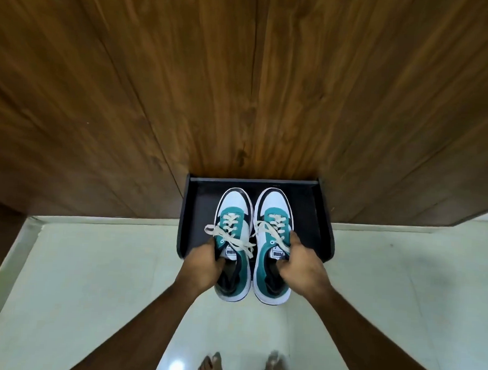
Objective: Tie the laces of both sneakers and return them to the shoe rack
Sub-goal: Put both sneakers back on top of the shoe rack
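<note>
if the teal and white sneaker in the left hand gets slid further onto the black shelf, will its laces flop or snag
The teal and white sneaker probably slides as one stiff piece, its flat sole helping. Its cream laces look soft; the loops droop over the side, so they may drag. The left hand grips inside the collar, likely steadying it over the black shelf.

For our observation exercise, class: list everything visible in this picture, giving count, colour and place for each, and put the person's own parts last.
sneakers: two, teal, white and black; left sneaker and right sneaker side by side, toes in the rack, heels past its front edge
laces: cream, a bow on each sneaker
shoe rack: one, black tray, at the foot of the wooden panel
wooden panel: brown, filling the top of the view
floor: pale tiles, below the panel
left hand: one, fingers inside the left sneaker's collar
right hand: one, gripping the right sneaker's collar
feet: two, bare, bottom edge
</note>
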